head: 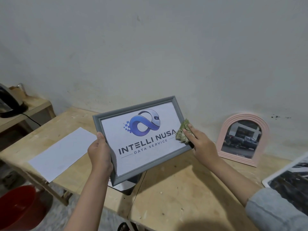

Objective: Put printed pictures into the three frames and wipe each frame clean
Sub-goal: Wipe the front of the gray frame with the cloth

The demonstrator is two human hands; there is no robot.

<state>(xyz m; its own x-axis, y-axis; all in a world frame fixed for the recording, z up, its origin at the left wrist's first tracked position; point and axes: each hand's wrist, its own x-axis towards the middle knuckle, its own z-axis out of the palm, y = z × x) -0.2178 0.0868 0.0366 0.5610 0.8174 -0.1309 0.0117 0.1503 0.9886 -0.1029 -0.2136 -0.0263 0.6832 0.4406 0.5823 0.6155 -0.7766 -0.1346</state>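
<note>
A grey rectangular frame [133, 107] with a printed logo picture is held tilted above the wooden table [175, 189]. My left hand [100, 151] grips its left edge, thumb on the front. My right hand [200, 140] presses a crumpled green cloth [182, 130] against the frame's right side, fingers fairly straight. A pink arched frame [223, 132] with a car photo leans on the wall at the right. A white frame [273, 176] with a dark picture lies at the right edge, partly cut off.
A blank white sheet [61, 150] lies on the table's left part. A kettle [8, 102] stands on a lower shelf at far left. A red bucket [18, 207] sits on the floor at lower left. The wall runs close behind the table.
</note>
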